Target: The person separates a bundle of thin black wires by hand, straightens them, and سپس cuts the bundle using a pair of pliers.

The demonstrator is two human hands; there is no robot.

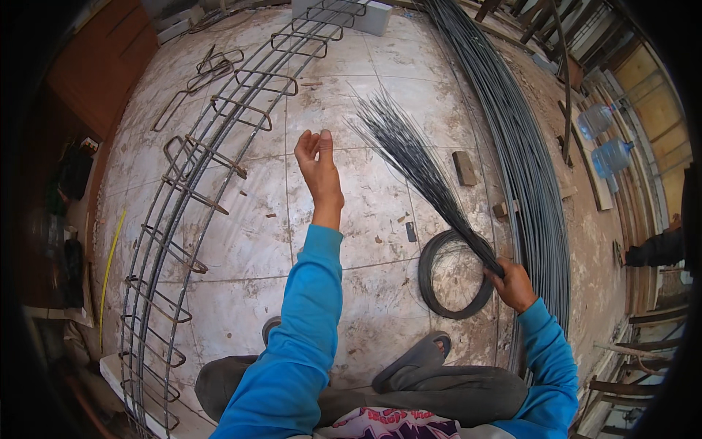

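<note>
My right hand is closed round the near end of a bundle of thin dark tie wires. The wires fan out toward the far left, over the tiled floor. Beneath the gripped end lies a coil of dark wire. Raised over the middle of the floor, my left hand has loosely bent fingers, the thumb apart from them, and nothing visible in it. To its left runs a long curved-looking rebar cage with square stirrups along its bars.
A thick stack of long steel rods lies on the right, beside a small block. Loose bent stirrups rest at the far left. Blue water bottles stand at the right, and a yellow strip lies at the left edge.
</note>
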